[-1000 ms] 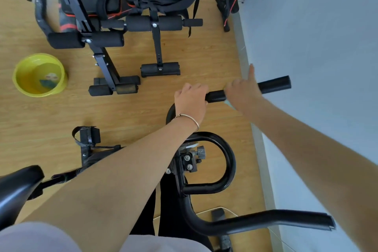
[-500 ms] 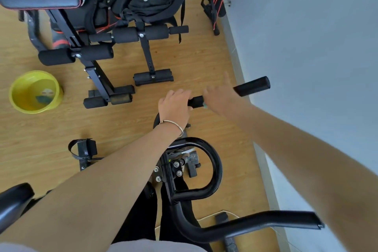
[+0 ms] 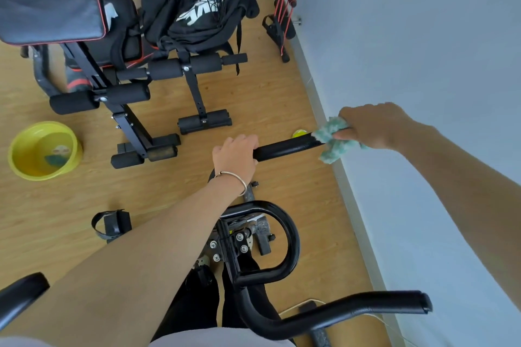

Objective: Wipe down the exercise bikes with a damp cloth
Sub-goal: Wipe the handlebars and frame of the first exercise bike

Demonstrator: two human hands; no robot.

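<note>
I look down on a black exercise bike whose far handlebar grip runs left to right in the middle of the view. My left hand is closed around the inner end of that grip. My right hand holds a green and white cloth bunched around the grip's outer end, close to the wall. The near handlebar arm and the curved centre loop sit lower in the view. The saddle's edge shows at the bottom left.
A yellow basin with water stands on the wooden floor at the left. A black weight bench frame with a bag on it fills the top. A pedal lies left of the bike. The pale wall runs along the right.
My right hand has slid outward along the far grip to its end, and the cloth now shows under it. The left hand stays on the grip's inner end. The camera has tilted.
</note>
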